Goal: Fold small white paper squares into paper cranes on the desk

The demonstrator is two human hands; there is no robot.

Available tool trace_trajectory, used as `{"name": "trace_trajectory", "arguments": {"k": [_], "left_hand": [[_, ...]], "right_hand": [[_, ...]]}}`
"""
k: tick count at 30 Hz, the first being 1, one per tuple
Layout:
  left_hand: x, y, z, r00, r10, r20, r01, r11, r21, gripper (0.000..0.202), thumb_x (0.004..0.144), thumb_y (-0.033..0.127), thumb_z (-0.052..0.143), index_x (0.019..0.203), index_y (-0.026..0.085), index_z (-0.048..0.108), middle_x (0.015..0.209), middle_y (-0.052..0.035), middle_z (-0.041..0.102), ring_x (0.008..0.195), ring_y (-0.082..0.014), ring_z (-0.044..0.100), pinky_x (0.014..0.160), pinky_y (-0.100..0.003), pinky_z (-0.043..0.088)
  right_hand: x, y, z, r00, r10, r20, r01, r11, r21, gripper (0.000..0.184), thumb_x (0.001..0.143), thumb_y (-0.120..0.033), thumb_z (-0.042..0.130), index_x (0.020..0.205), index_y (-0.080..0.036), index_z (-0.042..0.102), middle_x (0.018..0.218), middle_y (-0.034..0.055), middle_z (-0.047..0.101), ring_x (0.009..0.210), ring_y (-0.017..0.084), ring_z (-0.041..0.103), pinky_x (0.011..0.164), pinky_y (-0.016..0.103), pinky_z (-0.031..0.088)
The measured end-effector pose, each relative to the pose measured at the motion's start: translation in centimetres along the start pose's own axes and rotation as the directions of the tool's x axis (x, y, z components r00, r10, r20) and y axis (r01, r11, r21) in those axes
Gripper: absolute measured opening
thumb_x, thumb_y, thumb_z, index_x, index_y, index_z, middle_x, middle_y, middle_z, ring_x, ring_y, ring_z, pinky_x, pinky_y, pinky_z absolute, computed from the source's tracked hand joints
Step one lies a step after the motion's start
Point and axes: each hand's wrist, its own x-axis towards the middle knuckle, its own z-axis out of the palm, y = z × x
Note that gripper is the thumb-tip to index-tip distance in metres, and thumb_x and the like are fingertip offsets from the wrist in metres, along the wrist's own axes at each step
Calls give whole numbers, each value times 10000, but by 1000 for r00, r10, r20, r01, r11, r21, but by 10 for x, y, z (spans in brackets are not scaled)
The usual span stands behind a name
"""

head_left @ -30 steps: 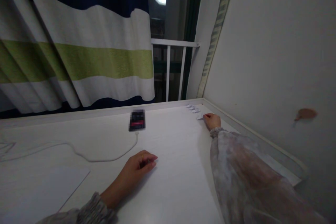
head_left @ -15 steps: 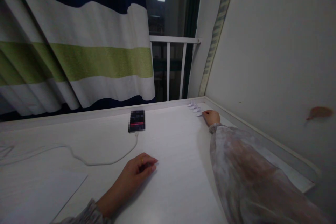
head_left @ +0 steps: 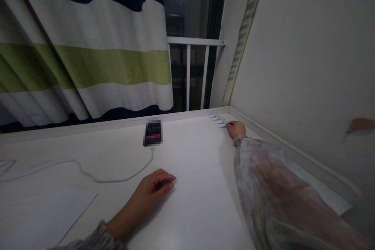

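Note:
My right hand [head_left: 236,129] reaches to the far right corner of the white table [head_left: 187,211]. Its thumb and fingers pinch a small white folded paper piece [head_left: 223,125] at the near end of a short row. Several similar white folded papers [head_left: 216,117] stand beyond it, running toward the back edge; their exact shape is too small to make out. My left hand [head_left: 156,185], with a ring on one finger, rests on the table at the centre. Its fingers are loosely curved, the thumb apart from them, and nothing is held.
A phone [head_left: 152,133] with a blurred screen lies near the back edge, a white cable [head_left: 117,182] running left from it. White paper sheets [head_left: 52,215] lie at the front left. A raised rim [head_left: 193,115] borders the table, below a curtain [head_left: 117,66] and white railing [head_left: 188,74].
The view has tipped down very slightly. Both hands keep almost the same place, the right still pinching at the end of the row.

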Motion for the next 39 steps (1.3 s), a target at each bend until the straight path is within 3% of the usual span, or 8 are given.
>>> {"name": "trace_trajectory", "arguments": {"k": [10, 17, 39], "left_hand": [[0, 4, 0, 1000, 8, -10, -8, 999, -37, 233, 723, 355, 497, 810, 185, 631, 795, -39, 595, 727, -152, 538, 690, -289, 433], [0, 3, 0, 1000, 11, -7, -11, 1000, -24, 237, 723, 355, 495, 810, 179, 628, 785, -38, 589, 725, -149, 532, 695, -292, 436], [0, 6, 0, 1000, 6, -6, -6, 1000, -26, 233, 721, 336, 497, 815, 169, 629, 789, -42, 586, 721, -150, 535, 692, -294, 431]], "right_hand": [[0, 0, 0, 1000, 11, 0, -11, 999, -43, 268, 840, -295, 463, 1071, -167, 507, 1098, 66, 523, 913, 169, 539, 768, 367, 464], [1, -1, -1, 998, 20, -60, -23, 999, -42, 284, 786, -307, 470, 926, -145, 657, 943, 103, 662, 902, 214, 586, 739, 261, 415], [0, -3, -1, 997, 23, -79, -25, 999, -24, 251, 739, -210, 483, 915, -120, 637, 920, 114, 662, 872, 192, 587, 715, 241, 402]]}}
